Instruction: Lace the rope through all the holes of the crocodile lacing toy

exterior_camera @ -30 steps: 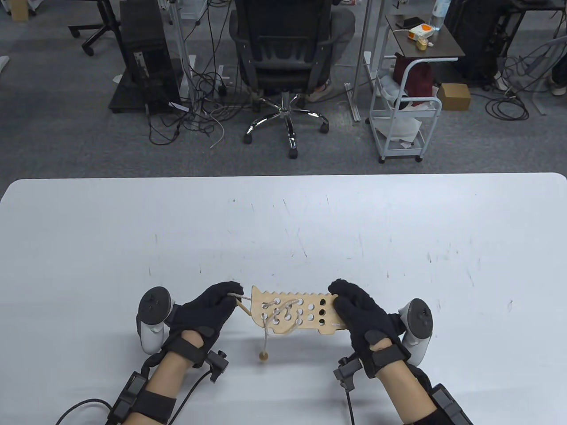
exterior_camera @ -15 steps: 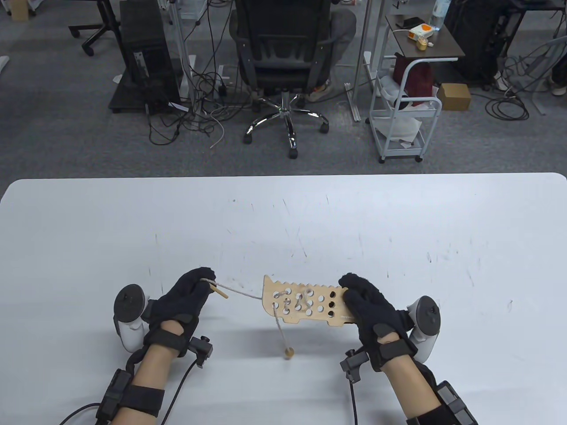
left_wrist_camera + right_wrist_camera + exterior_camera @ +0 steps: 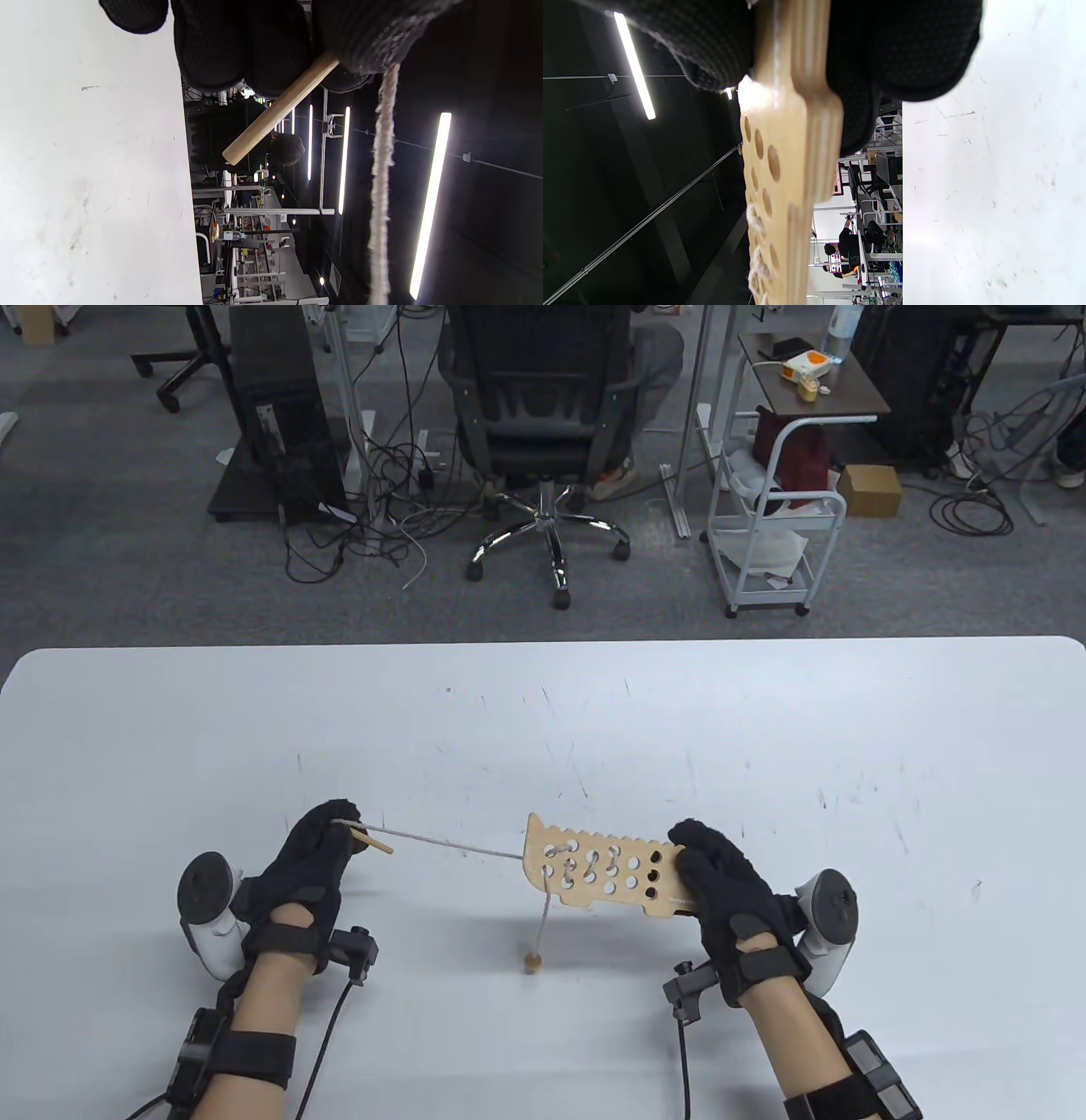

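The wooden crocodile board (image 3: 594, 872) with rows of round holes is held above the table by my right hand (image 3: 721, 869), which grips its right end; the board's edge and holes (image 3: 780, 169) fill the right wrist view. A pale rope (image 3: 458, 846) is laced through the left holes and runs taut to my left hand (image 3: 318, 848), which pinches it beside the wooden needle (image 3: 373, 842). In the left wrist view the needle (image 3: 280, 108) sticks out below the fingers and the rope (image 3: 382, 178) hangs alongside. A wooden bead (image 3: 532, 960) on the rope's other end hangs below the board.
The white table (image 3: 543, 729) stretches wide beyond the hands. Past its far edge stand an office chair (image 3: 543, 398), a computer tower (image 3: 276, 398) with floor cables, and a white cart (image 3: 776, 509).
My left hand has pulled the rope leftward, drawing it taut through the board. My right hand and the board have shifted right and slightly away. The loose loops on the board have tightened.
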`<action>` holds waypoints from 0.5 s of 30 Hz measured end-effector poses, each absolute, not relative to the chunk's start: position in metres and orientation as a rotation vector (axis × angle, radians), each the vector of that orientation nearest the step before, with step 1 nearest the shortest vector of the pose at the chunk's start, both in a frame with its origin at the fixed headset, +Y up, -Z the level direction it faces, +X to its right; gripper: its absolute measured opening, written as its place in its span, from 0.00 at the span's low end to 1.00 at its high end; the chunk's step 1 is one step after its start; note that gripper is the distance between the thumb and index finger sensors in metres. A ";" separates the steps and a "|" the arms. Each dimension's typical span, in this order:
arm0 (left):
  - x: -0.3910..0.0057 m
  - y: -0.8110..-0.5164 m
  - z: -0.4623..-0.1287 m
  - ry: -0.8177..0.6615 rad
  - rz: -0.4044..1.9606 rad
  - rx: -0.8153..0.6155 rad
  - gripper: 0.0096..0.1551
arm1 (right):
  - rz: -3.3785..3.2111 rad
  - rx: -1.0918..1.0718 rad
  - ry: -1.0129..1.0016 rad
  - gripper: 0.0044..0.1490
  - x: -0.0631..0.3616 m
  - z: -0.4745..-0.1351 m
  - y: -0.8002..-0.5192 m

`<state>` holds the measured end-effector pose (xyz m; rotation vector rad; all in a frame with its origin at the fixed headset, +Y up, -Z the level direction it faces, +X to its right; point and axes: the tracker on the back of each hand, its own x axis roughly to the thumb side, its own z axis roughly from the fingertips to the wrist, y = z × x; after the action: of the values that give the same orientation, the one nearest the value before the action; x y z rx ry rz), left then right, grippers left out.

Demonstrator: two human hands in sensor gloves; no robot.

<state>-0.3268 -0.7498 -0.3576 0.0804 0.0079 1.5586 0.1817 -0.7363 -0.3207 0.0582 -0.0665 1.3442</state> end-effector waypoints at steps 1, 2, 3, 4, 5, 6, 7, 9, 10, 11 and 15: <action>-0.329 -0.751 -0.358 0.011 1.571 0.082 0.25 | 1.341 0.055 -0.069 0.30 0.183 -0.321 -0.737; -0.330 -0.751 -0.358 0.011 1.583 0.087 0.25 | 1.340 0.052 -0.070 0.30 0.183 -0.322 -0.737; -0.332 -0.752 -0.358 0.018 1.604 0.093 0.25 | 1.339 0.048 -0.070 0.30 0.184 -0.322 -0.738; -0.334 -0.753 -0.359 0.025 1.617 0.095 0.25 | 1.339 0.047 -0.068 0.30 0.185 -0.323 -0.738; -0.336 -0.753 -0.359 0.026 1.622 0.095 0.25 | 1.340 0.045 -0.067 0.30 0.185 -0.323 -0.739; -0.336 -0.754 -0.359 0.026 1.619 0.097 0.25 | 1.341 0.044 -0.068 0.30 0.185 -0.323 -0.739; -0.337 -0.753 -0.359 0.028 1.615 0.101 0.25 | 1.341 0.043 -0.070 0.30 0.185 -0.323 -0.738; -0.337 -0.753 -0.359 0.025 1.621 0.101 0.25 | 1.338 0.042 -0.071 0.30 0.185 -0.323 -0.739; -0.337 -0.753 -0.358 0.027 1.626 0.103 0.25 | 1.342 0.045 -0.072 0.30 0.184 -0.323 -0.739; -0.336 -0.753 -0.358 0.030 1.621 0.106 0.25 | 1.344 0.045 -0.073 0.30 0.184 -0.323 -0.739; -0.333 -0.749 -0.359 0.002 1.578 0.104 0.25 | 1.344 0.047 -0.069 0.30 0.183 -0.323 -0.740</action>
<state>-0.3332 -0.7486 -0.3587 0.1039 0.0022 1.5775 0.1832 -0.7402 -0.3230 0.0471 -0.0686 1.3435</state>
